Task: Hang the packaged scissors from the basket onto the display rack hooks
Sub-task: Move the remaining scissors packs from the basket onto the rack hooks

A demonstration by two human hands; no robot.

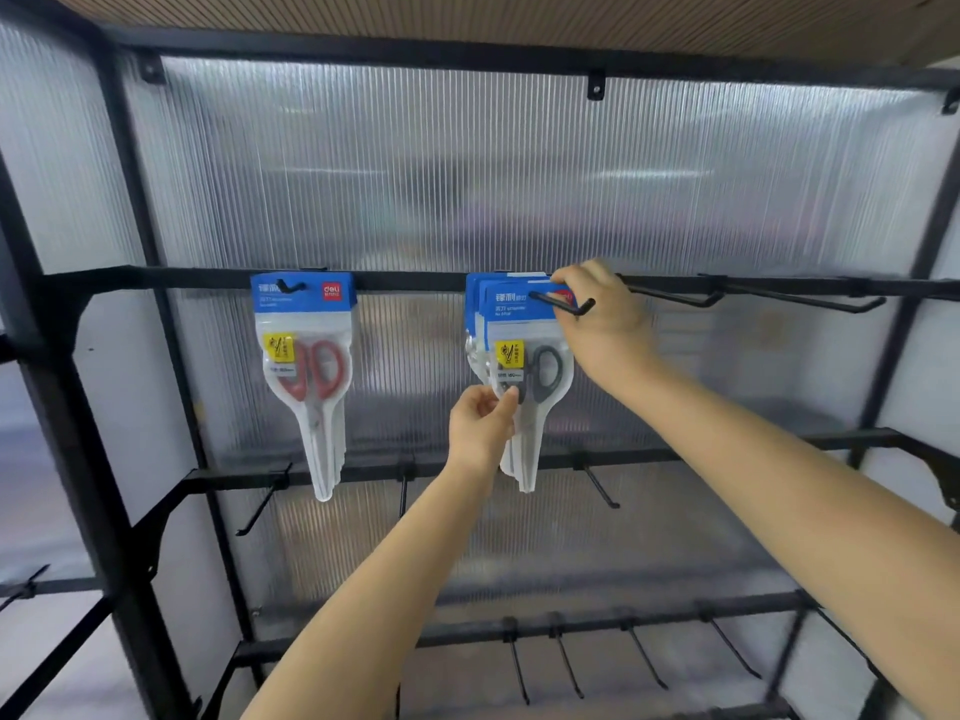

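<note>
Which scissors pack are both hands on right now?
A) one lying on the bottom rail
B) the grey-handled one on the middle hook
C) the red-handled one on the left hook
B: the right hand holds the grey-handled pack at its blue header, and the left hand pinches it lower down.

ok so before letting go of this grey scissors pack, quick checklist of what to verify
1. Hook through the grey scissors pack header: ok, its tip shows in front of the card.
2. Pack pushed fully back to the bar: cannot tell.
3. Right hand grip on the header: ok.
4. Left hand steadying the pack's lower part: ok.
5. Packs behind it seated on the same hook: cannot tell.
6. Red scissors pack hanging undisturbed: ok.
</note>
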